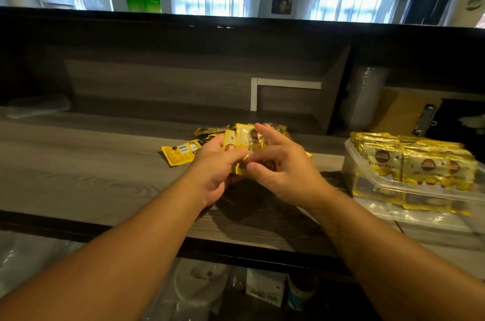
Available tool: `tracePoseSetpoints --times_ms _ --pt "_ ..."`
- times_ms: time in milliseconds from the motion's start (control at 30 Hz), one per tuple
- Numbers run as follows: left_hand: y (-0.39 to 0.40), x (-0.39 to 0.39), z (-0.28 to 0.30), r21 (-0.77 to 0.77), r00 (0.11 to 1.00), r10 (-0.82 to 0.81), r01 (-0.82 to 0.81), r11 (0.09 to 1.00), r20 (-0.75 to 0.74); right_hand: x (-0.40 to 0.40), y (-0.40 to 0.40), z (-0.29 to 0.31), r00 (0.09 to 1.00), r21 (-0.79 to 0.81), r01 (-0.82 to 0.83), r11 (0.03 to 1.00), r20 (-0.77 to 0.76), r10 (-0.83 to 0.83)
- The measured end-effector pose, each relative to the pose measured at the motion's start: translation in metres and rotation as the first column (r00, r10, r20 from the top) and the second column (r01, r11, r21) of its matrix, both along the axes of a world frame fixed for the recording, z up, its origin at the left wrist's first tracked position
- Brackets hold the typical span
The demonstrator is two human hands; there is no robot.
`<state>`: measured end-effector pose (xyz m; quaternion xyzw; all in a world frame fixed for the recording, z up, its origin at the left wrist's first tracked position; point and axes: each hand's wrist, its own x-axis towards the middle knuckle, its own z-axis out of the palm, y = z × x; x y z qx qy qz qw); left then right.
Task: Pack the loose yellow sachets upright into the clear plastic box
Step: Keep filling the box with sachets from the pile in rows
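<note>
Countertop (78,163), sachet-filled clear box (367,179).

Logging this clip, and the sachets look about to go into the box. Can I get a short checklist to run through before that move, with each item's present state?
1. Sachets in hand: ok. The left hand holds a small bunch of sachets, and the right hand pinches it too.
2. Bunch squared up: not ok, the held sachets are fanned and uneven.
3. Box within reach: ok, the clear plastic box sits to the right on the counter.
4. Room in the box: cannot tell, the packed rows look full from here.
5. Loose ones left: ok to note, a pile and a single sachet remain behind the hands.
</note>
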<state>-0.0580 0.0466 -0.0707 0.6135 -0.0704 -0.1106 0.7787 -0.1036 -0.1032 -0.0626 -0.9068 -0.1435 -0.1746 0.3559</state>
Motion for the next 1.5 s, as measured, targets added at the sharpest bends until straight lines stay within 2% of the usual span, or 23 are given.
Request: tracePoseSetpoints --times_ms 100,267,400,567,700,767,833,900,1000,1167,1300,1500 --pt "-0.005 -0.01 0.013 0.081 0.999 -0.002 -0.002 0.997 0.049 -0.007 -0.003 0.006 0.983 -0.014 0.118 0.993 0.142 -0.115" --pt "-0.031 -0.029 0.044 0.14 0.977 -0.094 0.067 0.988 0.191 -0.026 -0.034 0.041 0.98 0.08 0.187 0.979 0.056 -0.191" --pt "-0.066 -0.044 0.071 0.196 0.952 -0.199 0.155 0.968 0.233 -0.047 -0.074 0.069 0.926 0.062 0.335 0.94 0.161 -0.34" --pt "-0.118 -0.054 0.092 0.252 0.923 -0.215 0.135 0.958 0.32 -0.077 -0.147 0.085 0.858 0.142 0.45 0.882 0.205 -0.471" --pt "-0.158 -0.058 0.096 0.295 0.895 -0.211 0.095 0.951 0.393 -0.101 -0.204 0.09 0.824 0.176 0.512 0.841 0.174 -0.539" --pt "-0.174 -0.062 0.096 0.341 0.872 -0.243 0.094 0.935 0.426 -0.108 -0.228 0.089 0.823 0.093 0.547 0.832 0.125 -0.554" --pt "-0.186 -0.063 0.094 0.419 0.837 -0.288 0.078 0.905 0.466 -0.111 -0.247 0.086 0.823 -0.11 0.569 0.815 0.083 -0.562" --pt "-0.195 -0.065 0.092 0.493 0.803 -0.325 0.044 0.869 0.5 -0.112 -0.259 0.082 0.839 -0.274 0.53 0.803 0.029 -0.543" --pt "-0.205 -0.067 0.087 0.593 0.779 -0.373 0.001 0.805 0.505 -0.11 -0.266 0.073 0.853 -0.404 0.461 0.79 -0.041 -0.52" --pt "-0.21 -0.066 0.084 0.718 0.723 -0.449 -0.094 0.69 0.526 -0.096 -0.265 0.061 0.813 -0.588 0.482 0.649 0.025 -0.582" --pt "-0.21 -0.064 0.082 0.787 0.657 -0.52 -0.189 0.588 0.546 -0.085 -0.266 0.058 0.815 -0.684 0.47 0.558 0.094 -0.572" --pt "-0.223 -0.066 0.077 0.841 0.609 -0.614 -0.179 0.511 0.503 -0.081 -0.265 0.058 0.782 -0.696 0.423 0.58 -0.043 -0.622"
